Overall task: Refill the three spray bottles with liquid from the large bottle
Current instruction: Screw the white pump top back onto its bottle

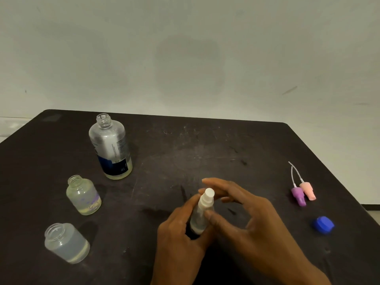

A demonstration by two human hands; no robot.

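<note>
Small spray bottle [200,214] stands near table centre, slightly toward 6 o'clock, upright with a small tilt, white spray head [207,195] on top. Clear body, liquid level inside hard to tell, mostly hidden by fingers. Left hand [178,233] wraps the bottle body from the 8 o'clock side, fingers curled snug around it. Right hand [242,212] comes in from 4 o'clock, thumb touching the bottle just below the spray head, other fingers loosely spread and arched past the head, not closed on it.

Large bottle [111,147] at 10 o'clock from the spray bottle, well apart, upright, uncapped, dark blue label low on it, a thin layer of yellowish liquid at the bottom. Two open clear bottles on the left: one [83,195] at 9 o'clock with purple print, liquid filling most of it; another [66,242] at 8 o'clock, nearest the table's front edge, also mostly full.

At 3 o'clock, well apart, purple spray head [298,196] and pink spray head [307,190] lie side by side, touching, dip tubes pointing to 12. Blue cap [323,224] sits at 4 o'clock, near them. All on dark scuffed table [205,145].
</note>
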